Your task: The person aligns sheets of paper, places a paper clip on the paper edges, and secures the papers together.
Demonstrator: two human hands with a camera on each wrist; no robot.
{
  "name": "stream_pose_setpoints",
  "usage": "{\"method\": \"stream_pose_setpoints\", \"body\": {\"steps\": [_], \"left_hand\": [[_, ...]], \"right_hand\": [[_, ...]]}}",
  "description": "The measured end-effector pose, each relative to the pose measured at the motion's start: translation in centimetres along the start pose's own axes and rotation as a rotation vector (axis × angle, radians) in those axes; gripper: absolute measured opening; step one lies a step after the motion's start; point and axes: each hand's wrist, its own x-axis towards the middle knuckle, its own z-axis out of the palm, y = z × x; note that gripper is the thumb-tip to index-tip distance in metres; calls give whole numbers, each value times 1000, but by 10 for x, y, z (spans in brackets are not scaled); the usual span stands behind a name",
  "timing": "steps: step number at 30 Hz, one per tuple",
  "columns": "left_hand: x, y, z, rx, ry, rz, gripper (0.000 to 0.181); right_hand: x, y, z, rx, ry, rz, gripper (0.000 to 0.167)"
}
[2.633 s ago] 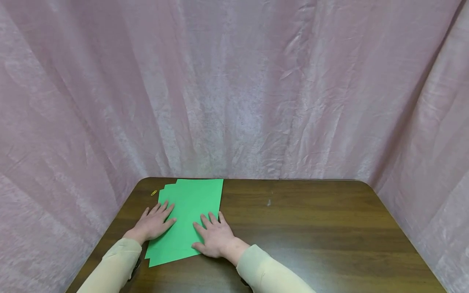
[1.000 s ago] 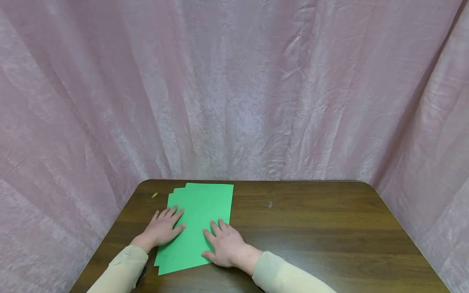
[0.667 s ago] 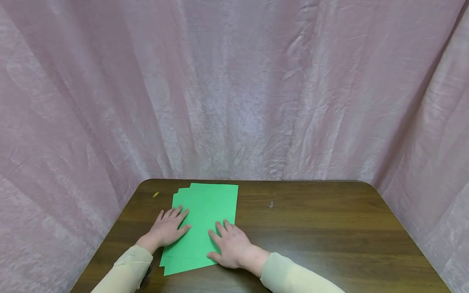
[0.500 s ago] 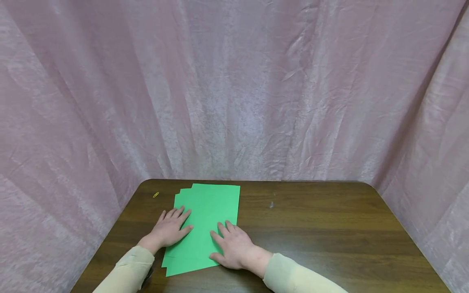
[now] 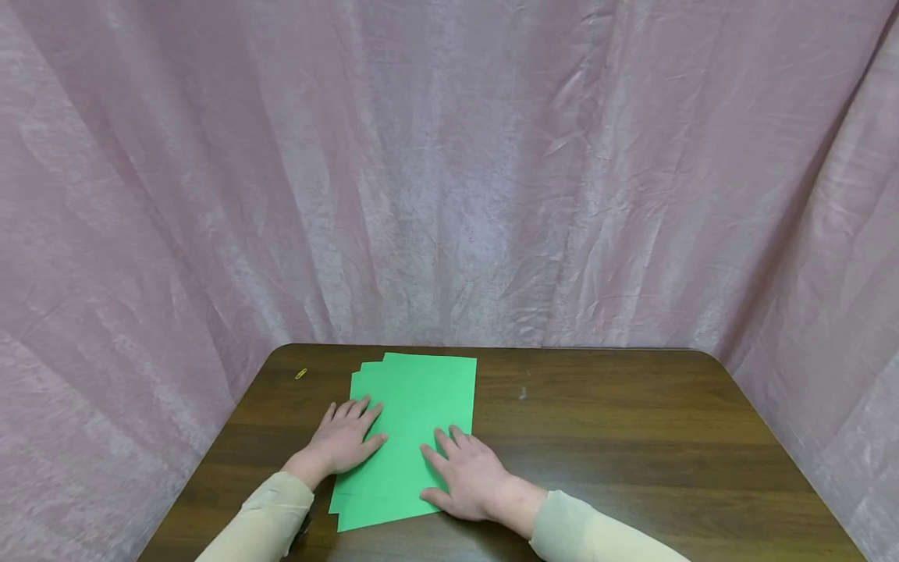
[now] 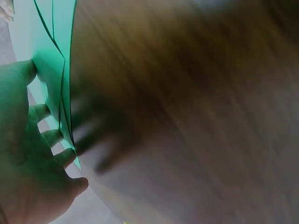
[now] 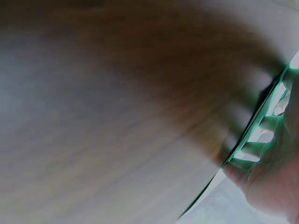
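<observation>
Several overlapping sheets of green paper (image 5: 410, 414) lie on the brown table, their edges stepped out of line at the top left and bottom left. My left hand (image 5: 342, 441) rests on the left edge of the sheets with its fingers spread. Across from it, my right hand (image 5: 469, 474) rests on the lower right edge, fingers also spread. In the left wrist view, the left fingers (image 6: 51, 136) touch the layered paper edges. The right wrist view shows the right fingers (image 7: 254, 148) along the opposite edge, where a dark gap shows beneath the paper.
A yellow paper clip (image 5: 301, 374) lies near the back left corner of the wooden table (image 5: 632, 437). A small pale mark (image 5: 523, 393) shows right of the paper. Pink curtains (image 5: 449, 172) hang behind and along both sides.
Both hands and the green sheets beneath them have slid to the right across the table. The paper clip has stayed in place, and the stepped edges look the same.
</observation>
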Motion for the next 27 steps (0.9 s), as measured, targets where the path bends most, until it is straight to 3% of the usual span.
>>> {"method": "stream_pose_setpoints", "body": {"steps": [12, 20, 27], "left_hand": [[13, 18, 10, 22, 8, 16, 70], [20, 32, 9, 23, -16, 19, 71], [22, 47, 7, 26, -17, 26, 68]], "right_hand": [[-20, 16, -3, 37, 16, 1, 74], [-31, 25, 0, 62, 57, 0, 75], [-41, 30, -1, 85, 42, 11, 74]]}}
